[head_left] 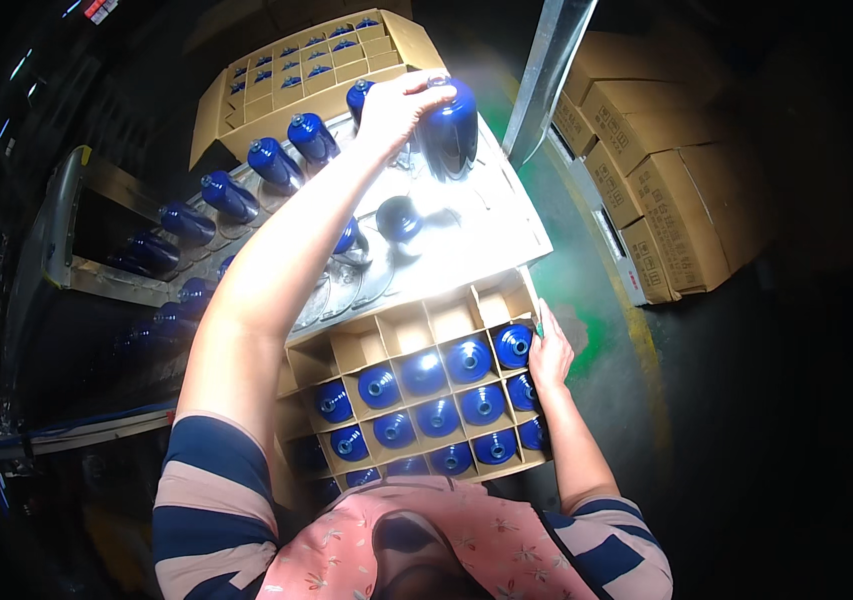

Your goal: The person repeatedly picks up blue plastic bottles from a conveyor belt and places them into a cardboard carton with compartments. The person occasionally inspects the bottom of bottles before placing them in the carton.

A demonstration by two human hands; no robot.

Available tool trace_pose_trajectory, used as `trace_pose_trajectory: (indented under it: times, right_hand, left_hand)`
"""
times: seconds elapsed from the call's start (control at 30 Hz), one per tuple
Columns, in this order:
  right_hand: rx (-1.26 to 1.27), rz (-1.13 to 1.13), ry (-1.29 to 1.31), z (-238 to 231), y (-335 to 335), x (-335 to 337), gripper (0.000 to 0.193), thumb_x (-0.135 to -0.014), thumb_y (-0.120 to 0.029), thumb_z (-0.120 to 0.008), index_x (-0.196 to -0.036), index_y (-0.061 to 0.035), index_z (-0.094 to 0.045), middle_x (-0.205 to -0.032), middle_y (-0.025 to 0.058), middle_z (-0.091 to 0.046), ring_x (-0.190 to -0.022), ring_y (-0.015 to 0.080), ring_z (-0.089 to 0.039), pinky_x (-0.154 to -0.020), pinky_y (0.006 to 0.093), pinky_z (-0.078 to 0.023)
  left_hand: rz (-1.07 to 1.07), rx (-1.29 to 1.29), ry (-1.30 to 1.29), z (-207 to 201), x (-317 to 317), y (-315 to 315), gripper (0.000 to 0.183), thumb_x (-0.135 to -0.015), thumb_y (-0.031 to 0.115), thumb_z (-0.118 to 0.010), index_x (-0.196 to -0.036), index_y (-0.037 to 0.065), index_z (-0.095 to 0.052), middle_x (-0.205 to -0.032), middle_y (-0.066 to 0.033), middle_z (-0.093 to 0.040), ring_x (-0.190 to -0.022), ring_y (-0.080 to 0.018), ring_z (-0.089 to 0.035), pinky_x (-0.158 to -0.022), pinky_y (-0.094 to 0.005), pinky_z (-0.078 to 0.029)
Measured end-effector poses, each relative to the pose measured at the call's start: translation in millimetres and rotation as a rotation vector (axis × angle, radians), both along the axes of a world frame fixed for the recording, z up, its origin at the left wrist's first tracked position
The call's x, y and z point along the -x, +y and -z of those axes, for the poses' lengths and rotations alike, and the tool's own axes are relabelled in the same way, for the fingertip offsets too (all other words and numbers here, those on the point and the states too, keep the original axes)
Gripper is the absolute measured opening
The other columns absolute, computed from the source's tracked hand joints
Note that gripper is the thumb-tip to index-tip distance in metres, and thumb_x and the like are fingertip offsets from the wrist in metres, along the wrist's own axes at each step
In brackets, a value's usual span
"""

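Left hand (pixel 398 103), fingers curled around a blue bottle (pixel 449 130), is lifting it off the tray (pixel 506 215); right hand (pixel 549 355), fingers together, is bracing the divided carton (pixel 416 330), likely needing an empty cell next.

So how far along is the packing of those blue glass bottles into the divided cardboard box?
Most cells of the divided cardboard box already hold blue glass bottles; only the far row looks empty. In hand: the left hand grips one blue bottle on the white table, and the right hand rests on the box's edge. Left: a line of bottles waiting on the table.
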State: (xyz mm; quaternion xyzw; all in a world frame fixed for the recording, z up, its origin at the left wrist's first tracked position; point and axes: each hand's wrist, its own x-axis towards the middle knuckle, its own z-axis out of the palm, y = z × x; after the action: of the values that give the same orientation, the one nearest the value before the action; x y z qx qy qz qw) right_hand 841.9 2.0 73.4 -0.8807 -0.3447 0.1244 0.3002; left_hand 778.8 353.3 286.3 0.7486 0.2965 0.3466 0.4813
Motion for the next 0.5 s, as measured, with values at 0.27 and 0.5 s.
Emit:
trace_pose_trajectory:
  times: [0.27,0.5]
  right_hand:
    - [-0.061,-0.057,-0.098,8.8,-8.4,5.4,0.058,-0.078,0.006,-0.06,-0.133,-0.0094,-0.054,-0.123,0.0136,-0.063,-0.106,0.0317,-0.064,-0.086,0.0392,-0.053]
    - [-0.036,-0.076,-0.096,-6.9,-23.3,16.9,0.064,-0.073,0.01,-0.057,-0.134,-0.0084,-0.053,-0.121,0.0161,-0.064,-0.104,0.034,-0.064,-0.083,0.0404,-0.053]
  left_hand:
    - [-0.084,-0.158,0.332,114.0,-58.3,70.4,0.04,-0.077,0.017,-0.079,-0.114,0.005,-0.07,-0.108,-0.0101,-0.072,-0.096,-0.0144,-0.067,-0.088,-0.0256,-0.05]
    - [-0.111,-0.11,0.488,142.5,-46.7,84.3,0.044,-0.072,0.023,-0.081,-0.113,0.009,-0.071,-0.114,-0.0125,-0.069,-0.104,-0.0255,-0.067,-0.093,-0.0316,-0.049]
